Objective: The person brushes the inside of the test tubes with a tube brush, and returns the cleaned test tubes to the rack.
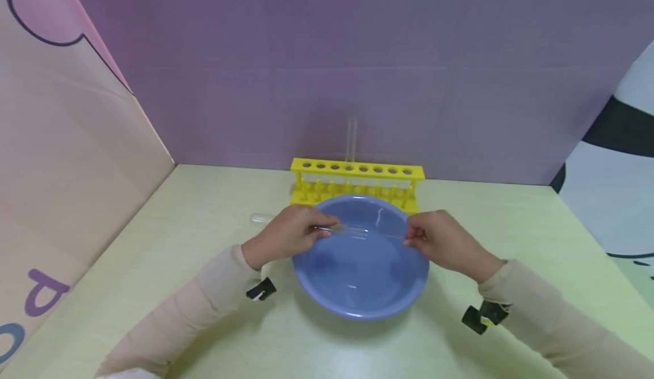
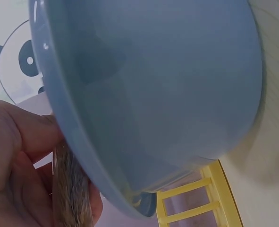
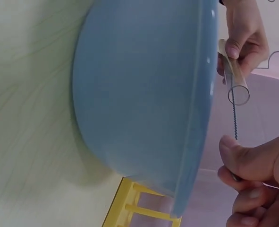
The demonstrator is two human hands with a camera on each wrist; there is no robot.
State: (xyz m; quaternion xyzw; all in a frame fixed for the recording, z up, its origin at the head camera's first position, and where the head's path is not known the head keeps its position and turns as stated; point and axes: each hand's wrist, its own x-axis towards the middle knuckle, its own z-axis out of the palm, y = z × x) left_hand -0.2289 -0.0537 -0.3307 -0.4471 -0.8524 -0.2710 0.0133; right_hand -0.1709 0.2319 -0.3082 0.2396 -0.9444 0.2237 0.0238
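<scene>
Left hand (image 2: 14, 172) — clear, open-ended tube (image 3: 236, 76)

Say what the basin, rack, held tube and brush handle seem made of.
Basin: probably plastic, glossy; bright reflections.
Rack: likely molded plastic, smooth, evenly yellow.
Brush handle: seemingly metal wire, ridged by spiral twisting.
Held tube: glass or clear plastic, smooth; see-through.

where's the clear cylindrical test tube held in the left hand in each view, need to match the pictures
Head: near picture centre, the clear cylindrical test tube gripped by the left hand, partly over the round blue plastic basin.
Left wrist: lower left, the tube, cut off by the bottom edge.
Right wrist: upper right, the tube, open mouth lowest.
Shared landmark: the basin.
</scene>
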